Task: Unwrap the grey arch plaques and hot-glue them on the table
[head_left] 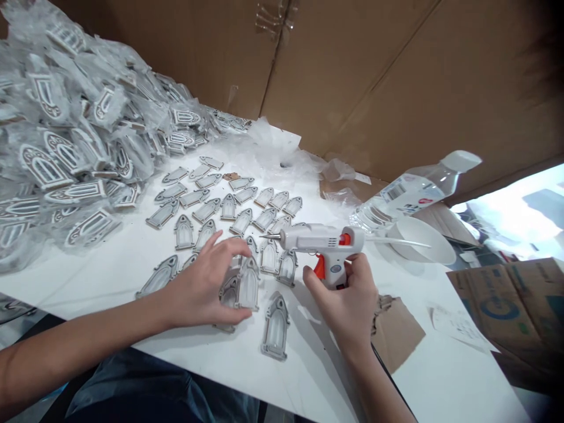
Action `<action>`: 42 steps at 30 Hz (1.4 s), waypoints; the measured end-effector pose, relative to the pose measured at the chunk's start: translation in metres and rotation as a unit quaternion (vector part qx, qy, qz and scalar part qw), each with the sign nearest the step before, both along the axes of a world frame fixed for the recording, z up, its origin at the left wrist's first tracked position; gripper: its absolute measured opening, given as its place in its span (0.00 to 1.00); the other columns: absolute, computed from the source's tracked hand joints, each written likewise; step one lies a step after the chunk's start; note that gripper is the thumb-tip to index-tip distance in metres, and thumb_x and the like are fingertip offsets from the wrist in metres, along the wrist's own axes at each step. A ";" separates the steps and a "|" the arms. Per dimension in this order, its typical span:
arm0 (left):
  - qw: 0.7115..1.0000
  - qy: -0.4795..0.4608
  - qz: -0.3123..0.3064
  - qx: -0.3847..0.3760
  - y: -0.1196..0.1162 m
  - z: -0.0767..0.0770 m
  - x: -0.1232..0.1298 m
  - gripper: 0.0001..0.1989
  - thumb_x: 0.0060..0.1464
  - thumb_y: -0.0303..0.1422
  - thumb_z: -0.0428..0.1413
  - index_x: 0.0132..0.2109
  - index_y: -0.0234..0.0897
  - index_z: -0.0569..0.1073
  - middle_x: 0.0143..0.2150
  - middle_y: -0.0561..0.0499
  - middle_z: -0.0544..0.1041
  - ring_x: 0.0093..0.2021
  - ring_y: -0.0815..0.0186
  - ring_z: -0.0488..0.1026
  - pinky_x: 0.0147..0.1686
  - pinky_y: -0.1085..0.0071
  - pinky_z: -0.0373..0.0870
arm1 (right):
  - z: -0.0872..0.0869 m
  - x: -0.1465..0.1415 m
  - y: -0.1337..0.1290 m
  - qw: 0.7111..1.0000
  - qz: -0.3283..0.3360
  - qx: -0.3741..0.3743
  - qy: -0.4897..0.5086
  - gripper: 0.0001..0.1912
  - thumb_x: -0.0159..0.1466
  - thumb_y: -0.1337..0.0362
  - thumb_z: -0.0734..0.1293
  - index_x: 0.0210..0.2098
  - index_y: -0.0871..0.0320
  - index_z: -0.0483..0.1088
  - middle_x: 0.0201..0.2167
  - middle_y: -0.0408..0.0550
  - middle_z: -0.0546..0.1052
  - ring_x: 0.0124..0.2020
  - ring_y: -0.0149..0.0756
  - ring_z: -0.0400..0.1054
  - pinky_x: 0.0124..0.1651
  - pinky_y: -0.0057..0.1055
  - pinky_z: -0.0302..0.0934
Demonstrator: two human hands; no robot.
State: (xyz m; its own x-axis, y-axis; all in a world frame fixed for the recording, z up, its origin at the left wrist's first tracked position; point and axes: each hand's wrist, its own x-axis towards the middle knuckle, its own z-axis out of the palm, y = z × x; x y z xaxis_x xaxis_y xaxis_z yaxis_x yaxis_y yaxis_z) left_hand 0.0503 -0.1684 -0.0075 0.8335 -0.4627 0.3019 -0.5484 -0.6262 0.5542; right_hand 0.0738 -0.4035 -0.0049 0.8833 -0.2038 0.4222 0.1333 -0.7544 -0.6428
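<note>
My left hand (199, 286) is closed on a small grey arched window piece (249, 284), its thumb at the lower end and its fingers at the top. Under and beside it lies another arched piece, partly hidden by the hand. In my right hand (352, 311) is a white hot glue gun (326, 241) with an orange trigger. Its metal nozzle points left, over the loose pieces, and a clear glue stick (396, 241) sticks out at the back. One single arched piece (275, 328) lies on the table between my hands.
Several arched pieces (242, 221) lie spread on the white table (211, 367). A tall heap of plastic-wrapped window pieces (88, 135) fills the left. To the right stand a tilted clear bottle (409, 191), a white bowl (434, 244) and torn cardboard (399, 335). Cardboard walls (352, 70) close the back.
</note>
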 end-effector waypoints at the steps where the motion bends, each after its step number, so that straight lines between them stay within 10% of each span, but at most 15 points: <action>1: 1.000 0.016 -0.025 0.007 -0.003 -0.001 -0.002 0.32 0.46 0.41 0.61 0.53 0.40 0.52 0.53 0.44 0.67 0.60 0.59 0.62 0.66 0.47 0.39 | 0.001 0.000 0.000 1.000 -0.010 0.015 0.009 0.17 0.48 0.58 0.69 0.32 0.57 0.61 0.19 0.36 0.64 0.17 0.26 0.55 0.22 0.24 0.54; 11: 0.988 0.053 -0.140 0.047 -0.005 -0.002 -0.002 0.36 0.42 0.43 0.61 0.55 0.39 0.56 0.51 0.45 0.69 0.59 0.54 0.61 0.65 0.45 0.36 | -0.005 0.004 -0.006 0.998 -0.002 0.049 0.034 0.18 0.47 0.59 0.70 0.34 0.58 0.63 0.18 0.36 0.65 0.17 0.27 0.55 0.22 0.25 0.54; 20: 0.980 0.081 -0.139 0.112 0.020 0.017 0.011 0.32 0.38 0.38 0.60 0.53 0.40 0.62 0.48 0.49 0.69 0.53 0.57 0.65 0.66 0.48 0.34 | -0.002 0.003 -0.005 0.998 0.006 0.037 0.041 0.16 0.48 0.59 0.69 0.33 0.57 0.62 0.17 0.35 0.63 0.18 0.26 0.53 0.23 0.24 0.52; 42: 0.992 0.027 -0.088 0.083 0.024 0.011 0.013 0.31 0.44 0.38 0.60 0.55 0.40 0.60 0.51 0.48 0.71 0.54 0.59 0.67 0.66 0.49 0.44 | -0.004 0.004 -0.006 0.998 0.004 0.043 0.038 0.17 0.48 0.59 0.69 0.34 0.57 0.62 0.18 0.35 0.63 0.18 0.27 0.54 0.23 0.25 0.53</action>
